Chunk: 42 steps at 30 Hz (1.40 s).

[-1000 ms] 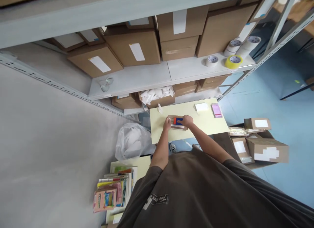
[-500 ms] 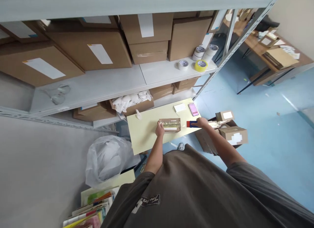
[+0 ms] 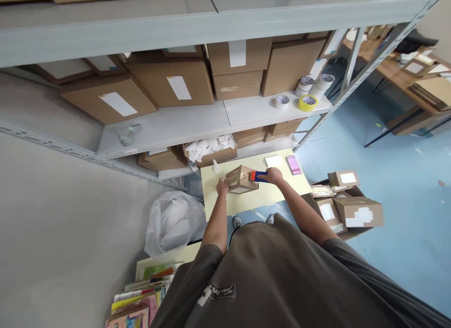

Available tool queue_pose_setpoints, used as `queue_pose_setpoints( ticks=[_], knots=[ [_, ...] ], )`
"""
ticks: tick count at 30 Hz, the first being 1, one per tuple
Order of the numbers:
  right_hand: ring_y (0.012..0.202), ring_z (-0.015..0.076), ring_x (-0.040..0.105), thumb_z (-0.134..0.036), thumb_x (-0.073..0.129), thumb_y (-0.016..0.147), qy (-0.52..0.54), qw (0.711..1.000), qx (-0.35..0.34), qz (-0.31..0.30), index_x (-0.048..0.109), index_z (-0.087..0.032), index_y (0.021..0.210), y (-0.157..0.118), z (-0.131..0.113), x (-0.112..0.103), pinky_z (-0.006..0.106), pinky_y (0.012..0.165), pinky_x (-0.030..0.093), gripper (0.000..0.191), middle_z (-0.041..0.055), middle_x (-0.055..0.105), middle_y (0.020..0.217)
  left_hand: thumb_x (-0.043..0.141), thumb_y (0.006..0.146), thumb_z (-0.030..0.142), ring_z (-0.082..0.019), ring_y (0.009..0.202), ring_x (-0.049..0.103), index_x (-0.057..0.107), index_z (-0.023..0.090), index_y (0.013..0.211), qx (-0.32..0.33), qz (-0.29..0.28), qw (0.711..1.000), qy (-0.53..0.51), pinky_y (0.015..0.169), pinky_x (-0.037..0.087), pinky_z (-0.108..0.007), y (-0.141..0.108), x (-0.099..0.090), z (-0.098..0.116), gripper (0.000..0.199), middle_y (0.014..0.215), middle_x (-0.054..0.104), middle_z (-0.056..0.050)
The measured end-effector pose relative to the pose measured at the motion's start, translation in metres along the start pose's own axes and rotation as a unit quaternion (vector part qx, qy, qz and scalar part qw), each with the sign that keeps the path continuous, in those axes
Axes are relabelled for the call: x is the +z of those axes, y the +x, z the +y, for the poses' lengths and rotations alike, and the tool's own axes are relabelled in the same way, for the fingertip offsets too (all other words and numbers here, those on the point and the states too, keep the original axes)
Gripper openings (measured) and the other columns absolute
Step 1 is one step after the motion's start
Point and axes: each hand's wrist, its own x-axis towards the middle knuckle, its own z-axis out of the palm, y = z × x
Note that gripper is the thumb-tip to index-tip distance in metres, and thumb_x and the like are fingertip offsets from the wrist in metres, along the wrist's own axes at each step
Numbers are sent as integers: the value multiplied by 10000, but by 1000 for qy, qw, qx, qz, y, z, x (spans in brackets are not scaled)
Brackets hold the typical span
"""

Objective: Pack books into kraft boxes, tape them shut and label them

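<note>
A small cardboard box [image 3: 243, 178] sits turned at an angle on the pale yellow table [image 3: 214, 201], with shiny clear tape across it. My left hand [image 3: 222, 186] is closed on its left end. In my right hand [image 3: 273, 175] is a blue tape dispenser [image 3: 260, 176] with an orange-red end, which meets the right side of the box. Behind the box lies a white slip of paper [image 3: 273, 160]. A pink-purple phone-like object [image 3: 293, 165] is to the right of it.
A grey shelf [image 3: 197, 119] with large cartons [image 3: 172, 81] and tape rolls [image 3: 307, 102] rises beyond the table. To the right, a big carton of smaller boxes [image 3: 357, 211] stands on the blue floor. A clear bag [image 3: 174, 222] and stacked flat items [image 3: 137, 300] are at left.
My right hand has brought the tape dispenser leftward against the box. The box has turned and tipped under my left hand. The whole view has shifted, with more of the upper shelf showing.
</note>
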Motion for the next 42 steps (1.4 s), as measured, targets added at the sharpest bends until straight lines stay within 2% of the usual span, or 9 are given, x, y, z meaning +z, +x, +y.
queue_pose_setpoints(
  ticks=[7,12,15,19,24,27,31,34,42],
  knots=[
    [1084,303,749,-693,696,920,-18,999,-38,-8,795,-172,1106,-5,-94,0,302,804,543,562,173,794,1139,485,1058,627,-277,1450,583,533,269,1574,60,-52,994,-76,1177,460,-369,-3,-31,29,631,1589,606,-87],
    [1121,308,744,-642,745,906,-30,998,-47,-5,789,-163,1148,-9,-116,5,310,856,550,538,185,787,1174,511,1071,514,-285,1410,618,550,236,1537,23,-48,998,-34,1150,480,-380,-12,-23,27,545,1494,682,-115],
    [1092,308,748,-686,739,900,-23,999,-42,-15,800,-175,1109,-12,-87,5,311,832,550,555,180,788,1159,477,1083,505,-269,1367,651,533,245,1540,17,-32,999,-30,1126,497,-368,-27,2,32,529,1463,705,-103],
    [1024,304,758,-751,678,918,-20,1000,-4,-11,810,-184,1040,-21,-2,-3,304,776,540,595,175,799,1092,445,1090,525,-271,1319,685,478,233,1587,0,-34,999,-7,1063,525,-349,-49,38,49,577,1429,723,-121],
    [991,328,760,-728,724,898,-52,997,55,-14,807,-164,1016,-29,84,-17,336,775,544,582,201,792,1074,406,1097,571,-284,1304,698,426,230,1628,0,-35,999,9,1031,527,-351,-58,48,63,632,1386,746,-136],
    [1044,329,755,-690,752,894,-60,996,61,6,801,-138,1090,-22,77,-8,328,820,548,588,222,785,1105,405,1093,602,-303,1295,702,430,235,1633,2,-33,999,16,1025,528,-360,-59,47,65,654,1407,735,-140],
    [1037,294,760,-587,751,926,-32,995,91,-4,792,-127,1160,2,29,27,299,831,553,518,217,786,1133,433,1093,577,-310,1282,708,442,220,1632,-2,-24,999,29,1021,530,-360,-62,50,67,647,1411,732,-148],
    [1108,315,744,-371,718,976,-23,996,84,-17,788,-95,1177,18,11,55,333,904,540,349,242,783,1144,461,1093,538,-306,1304,695,458,192,1624,0,-2,999,36,1026,530,-347,-63,52,66,634,1427,720,-158],
    [1332,356,632,-294,537,1032,100,974,202,8,647,-102,1458,24,85,105,456,1099,446,480,273,695,1365,503,1084,522,-296,1316,690,476,188,1609,8,0,1000,23,1023,533,-331,-57,51,63,623,1452,702,-165]
  ],
)
